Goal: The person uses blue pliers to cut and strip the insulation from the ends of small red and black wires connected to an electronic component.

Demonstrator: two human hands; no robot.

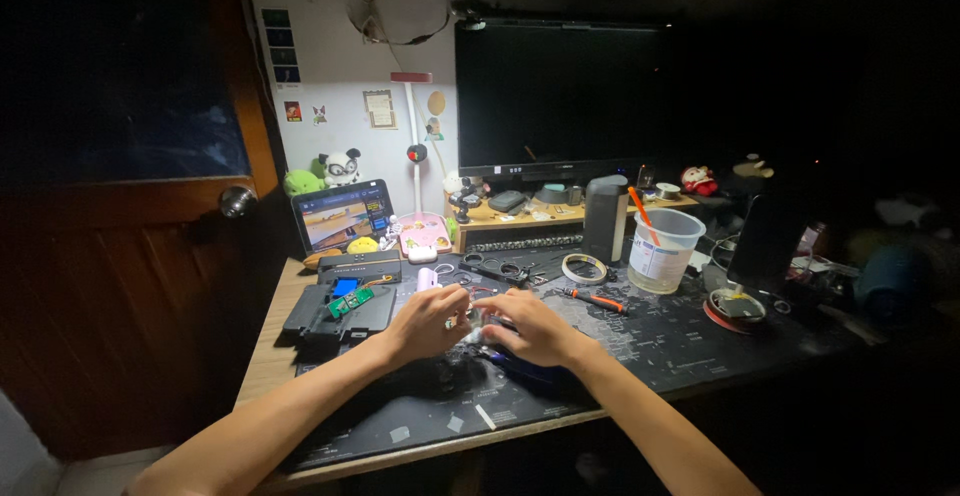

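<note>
- Fingers of the left hand (428,318) and the right hand (530,324) curl in toward each other and pinch a small pale, partly metallic part (470,328) between their tips; both hands are clamped on it.
- Small and mostly hidden by the fingertips, the part shows only a whitish glint; its shape, long axis and heading cannot be told.
- It sits just above the dark printed desk mat (640,341), at the middle of the near edge of the wooden desk (262,351).
- Under the right hand lies a dark blue rounded object (520,364), touching the mat.
- Left of the left hand, a black flat case (318,318) carries a small green circuit board (350,302), its long axis slanting up to the right.
- Beyond the hands lie black-handled scissors (497,268), a roll of clear tape (584,268) and an orange-handled tool (597,301) lying left to right.
- Further right stands a translucent plastic cup (664,251) holding an orange stick.
- At the back are a small lit tablet (343,213) and a large dark monitor (560,91).
</note>
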